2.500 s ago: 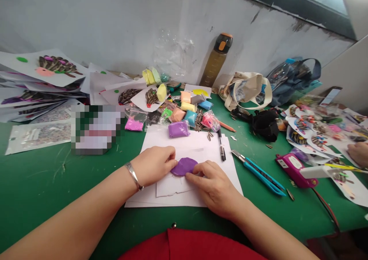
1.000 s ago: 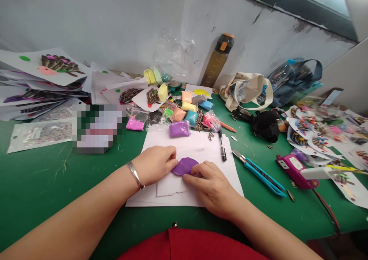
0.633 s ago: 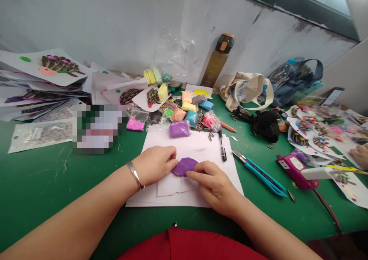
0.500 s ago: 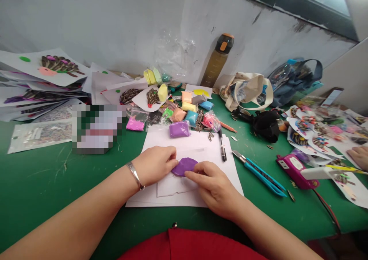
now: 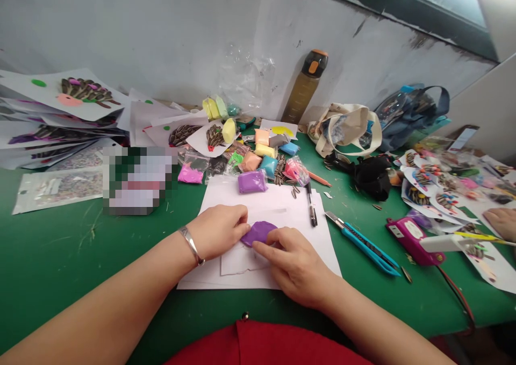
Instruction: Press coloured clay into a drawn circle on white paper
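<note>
Purple modelling clay (image 5: 258,233), rolled into a thin, rounded sheet, lies on a cut white card (image 5: 242,265) on top of loose white paper (image 5: 318,247). We judge the step in hand to be pressing and shaping this sheet. Our left hand (image 5: 217,230) rests against its left edge and our right hand (image 5: 294,268) lies over its lower right edge; the hands are apart, with the clay between them, and neither seems to close around it. The next move calls for light, even pressure along the free upper edge, since the soft rim could tear or stick to our fingers. We have open room on the green tabletop (image 5: 48,279) to the left. On the right, a black pen (image 5: 311,206) lies on the paper, and a blue-handled utility knife (image 5: 363,255) sits just beyond its edge. Ahead, a packet of purple clay (image 5: 252,181) rests near the far edge, so a wide sweep could catch it.
</note>
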The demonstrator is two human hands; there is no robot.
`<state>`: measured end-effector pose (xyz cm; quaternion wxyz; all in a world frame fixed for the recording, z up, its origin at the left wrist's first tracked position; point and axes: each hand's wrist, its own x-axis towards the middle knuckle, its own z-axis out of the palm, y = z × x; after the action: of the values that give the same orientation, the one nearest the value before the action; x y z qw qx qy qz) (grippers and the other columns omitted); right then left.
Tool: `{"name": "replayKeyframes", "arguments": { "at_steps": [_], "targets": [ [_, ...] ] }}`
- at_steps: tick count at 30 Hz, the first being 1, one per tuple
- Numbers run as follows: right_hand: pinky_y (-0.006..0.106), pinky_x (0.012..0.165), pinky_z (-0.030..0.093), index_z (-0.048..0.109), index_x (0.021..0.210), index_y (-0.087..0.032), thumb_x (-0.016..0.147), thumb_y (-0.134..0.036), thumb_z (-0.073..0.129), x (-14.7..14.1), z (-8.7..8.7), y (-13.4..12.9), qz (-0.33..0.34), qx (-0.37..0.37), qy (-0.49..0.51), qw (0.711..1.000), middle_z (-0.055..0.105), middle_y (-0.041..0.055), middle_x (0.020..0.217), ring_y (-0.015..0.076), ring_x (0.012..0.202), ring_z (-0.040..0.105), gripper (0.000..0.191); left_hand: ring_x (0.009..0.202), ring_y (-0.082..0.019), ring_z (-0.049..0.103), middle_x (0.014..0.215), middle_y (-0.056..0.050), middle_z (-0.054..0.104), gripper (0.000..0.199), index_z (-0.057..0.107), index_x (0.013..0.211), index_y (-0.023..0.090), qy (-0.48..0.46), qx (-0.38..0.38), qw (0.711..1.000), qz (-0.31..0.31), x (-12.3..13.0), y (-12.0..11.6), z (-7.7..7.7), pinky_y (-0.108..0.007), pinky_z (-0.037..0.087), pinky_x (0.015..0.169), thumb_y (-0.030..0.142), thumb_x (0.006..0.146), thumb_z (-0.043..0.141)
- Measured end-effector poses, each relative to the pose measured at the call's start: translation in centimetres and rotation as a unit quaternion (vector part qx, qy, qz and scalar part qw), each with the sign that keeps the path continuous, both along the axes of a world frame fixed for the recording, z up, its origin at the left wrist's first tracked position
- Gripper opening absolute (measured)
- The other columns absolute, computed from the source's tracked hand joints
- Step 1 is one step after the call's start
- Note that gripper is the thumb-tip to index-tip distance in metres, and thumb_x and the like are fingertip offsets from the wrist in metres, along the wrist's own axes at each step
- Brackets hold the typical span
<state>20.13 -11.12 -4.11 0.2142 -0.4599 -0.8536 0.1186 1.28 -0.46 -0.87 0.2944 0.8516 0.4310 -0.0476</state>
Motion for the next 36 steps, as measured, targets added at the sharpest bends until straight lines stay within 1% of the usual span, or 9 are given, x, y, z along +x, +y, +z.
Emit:
{"name": "replayKeyframes", "arguments": {
  "at_steps": [4,7,10,13,18,24,27,32,36],
  "targets": [
    [0.036,0.073,0.041,0.060,0.119,-0.022,0.087,-0.020,0.050,-0.5,0.2,0.0,0.003,0.002,-0.061,0.998,0.057,0.0089,0.094,0.0205,0.083,0.049,0.034,0.071,-0.019,0.060,0.079,-0.002,0.068,0.017,0.058,0.080,0.023,0.001,0.002,1.000,-0.003,0.0,0.0,0.0,-0.026,0.036,0.059,0.033,0.084,0.045],
    [0.036,0.075,0.042,0.060,0.117,-0.021,0.088,-0.023,0.050,-0.5,0.5,0.0,0.011,0.000,-0.043,0.999,0.057,0.0094,0.096,0.0205,0.085,0.050,0.031,0.070,-0.019,0.059,0.078,-0.002,0.068,0.017,0.058,0.080,0.023,0.001,0.001,1.000,-0.001,-0.1,0.0,0.0,-0.026,0.036,0.058,0.033,0.084,0.045],
    [0.037,0.076,0.043,0.059,0.120,-0.020,0.087,-0.023,0.051,-0.4,0.9,0.3,0.017,0.012,-0.011,1.000,0.056,0.0100,0.103,0.0204,0.088,0.051,0.034,0.069,-0.019,0.059,0.077,-0.002,0.067,0.017,0.058,0.080,0.022,-0.001,0.001,1.000,-0.002,-0.1,0.0,0.0,-0.027,0.035,0.058,0.033,0.084,0.045],
    [0.039,0.079,0.042,0.059,0.118,-0.022,0.086,-0.026,0.054,-0.6,1.1,0.7,0.018,0.022,-0.027,0.999,0.056,0.0100,0.107,0.0218,0.091,0.050,0.033,0.069,-0.018,0.059,0.077,-0.002,0.067,0.017,0.058,0.079,0.022,-0.002,0.003,1.000,-0.003,0.0,0.0,0.1,-0.026,0.036,0.058,0.032,0.084,0.045],
    [0.041,0.081,0.040,0.062,0.109,-0.022,0.087,-0.030,0.053,-1.2,0.9,0.8,0.034,0.011,-0.054,0.998,0.058,0.0096,0.103,0.0238,0.094,0.048,0.025,0.068,-0.018,0.057,0.075,-0.001,0.066,0.016,0.057,0.077,0.022,-0.005,0.001,1.000,-0.002,0.0,0.1,0.0,-0.027,0.034,0.057,0.029,0.083,0.044],
    [0.043,0.086,0.038,0.060,0.114,-0.022,0.087,-0.027,0.053,-1.1,0.5,0.7,0.024,0.019,-0.021,0.999,0.056,0.0099,0.114,0.0245,0.101,0.048,0.029,0.069,-0.018,0.058,0.076,-0.001,0.066,0.016,0.057,0.077,0.022,-0.004,-0.001,1.000,0.004,0.1,0.1,0.1,-0.027,0.034,0.058,0.029,0.083,0.044],
    [0.043,0.086,0.038,0.060,0.115,-0.022,0.086,-0.026,0.053,-1.0,0.5,0.6,0.024,0.025,-0.013,0.999,0.056,0.0098,0.113,0.0244,0.101,0.048,0.030,0.070,-0.018,0.058,0.076,-0.002,0.066,0.017,0.057,0.077,0.022,-0.005,-0.001,1.000,0.003,0.0,0.0,0.2,-0.027,0.034,0.059,0.029,0.084,0.043],
    [0.041,0.083,0.039,0.062,0.110,-0.021,0.085,-0.026,0.054,-0.9,0.6,0.5,0.057,0.035,-0.015,0.998,0.059,0.0091,0.106,0.0238,0.096,0.049,0.027,0.068,-0.018,0.057,0.075,-0.001,0.066,0.017,0.055,0.075,0.022,-0.007,-0.001,1.000,0.000,-0.1,0.0,0.2,-0.026,0.034,0.058,0.029,0.084,0.043],
    [0.042,0.084,0.039,0.059,0.116,-0.020,0.086,-0.025,0.053,-1.1,0.6,0.6,0.026,0.040,-0.017,0.999,0.058,0.0104,0.109,0.0237,0.098,0.049,0.031,0.070,-0.018,0.057,0.077,-0.002,0.066,0.017,0.056,0.077,0.022,-0.005,-0.002,1.000,0.000,-0.1,0.1,0.1,-0.027,0.034,0.059,0.029,0.084,0.043]
  ]
}}
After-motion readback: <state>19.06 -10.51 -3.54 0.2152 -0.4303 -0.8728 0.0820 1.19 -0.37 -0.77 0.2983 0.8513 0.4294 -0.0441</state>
